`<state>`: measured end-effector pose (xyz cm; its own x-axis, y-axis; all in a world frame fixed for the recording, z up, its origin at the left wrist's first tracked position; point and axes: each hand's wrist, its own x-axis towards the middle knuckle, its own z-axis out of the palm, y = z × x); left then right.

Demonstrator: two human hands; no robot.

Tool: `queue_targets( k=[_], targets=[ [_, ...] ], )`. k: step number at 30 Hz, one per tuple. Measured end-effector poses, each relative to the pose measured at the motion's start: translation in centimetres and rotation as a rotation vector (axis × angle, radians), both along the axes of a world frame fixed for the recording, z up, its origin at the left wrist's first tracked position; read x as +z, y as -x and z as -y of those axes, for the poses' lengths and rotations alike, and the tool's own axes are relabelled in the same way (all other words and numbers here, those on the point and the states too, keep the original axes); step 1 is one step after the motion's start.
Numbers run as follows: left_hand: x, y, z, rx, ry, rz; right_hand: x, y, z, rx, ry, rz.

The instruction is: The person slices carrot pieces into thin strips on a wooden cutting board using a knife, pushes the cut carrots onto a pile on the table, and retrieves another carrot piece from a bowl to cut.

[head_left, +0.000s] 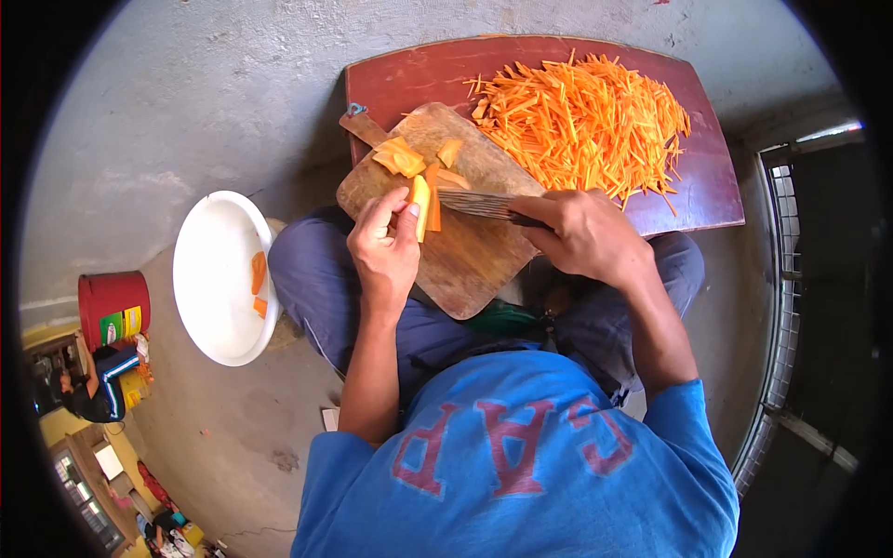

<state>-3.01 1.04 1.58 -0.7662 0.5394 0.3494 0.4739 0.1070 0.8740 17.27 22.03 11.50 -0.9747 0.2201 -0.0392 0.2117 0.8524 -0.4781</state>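
Note:
My left hand [386, 246] pinches an upright piece of orange vegetable [420, 206] over the wooden cutting board [479, 256]; its exact kind is unclear. My right hand [595, 232] is closed round the handle of a knife [474, 203]. The streaked grey blade points left, its tip close to the held piece. Several cut orange chunks [398, 156] lie on the upper part of the board, near my left fingers. The board rests tilted across my lap and against a red wooden table [707, 186].
A large heap of thin orange strips [586, 121] covers much of the red table. On the left stands a white basin [209, 279] holding a few orange pieces [259, 272]. Farther left are a red bucket [102, 302] and another person [98, 386]. A grated door frame [786, 279] is at right.

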Motion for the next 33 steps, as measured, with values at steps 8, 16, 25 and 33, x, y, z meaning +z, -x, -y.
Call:
queue_targets(
  k=[8, 16, 25, 33],
  targets=[
    [0.3, -2.5, -1.0, -0.14, 0.032, 0.2, -1.7, -0.8, -1.2, -0.156, 0.049, 0.024],
    [-0.4, -5.0, -3.0, -0.202, 0.008, 0.109, -3.9, -4.0, 1.4, -0.34, 0.275, -0.147],
    [0.0, -2.1, -3.5, -0.264, 0.351, -0.463, -5.7, -8.0, 3.9, -0.422, 0.421, -0.291],
    [-1.5, 3.3, -5.8, -0.293, 0.444, -0.74, -5.8, -8.3, 3.5, -0.435, 0.498, -0.262]
  ],
)
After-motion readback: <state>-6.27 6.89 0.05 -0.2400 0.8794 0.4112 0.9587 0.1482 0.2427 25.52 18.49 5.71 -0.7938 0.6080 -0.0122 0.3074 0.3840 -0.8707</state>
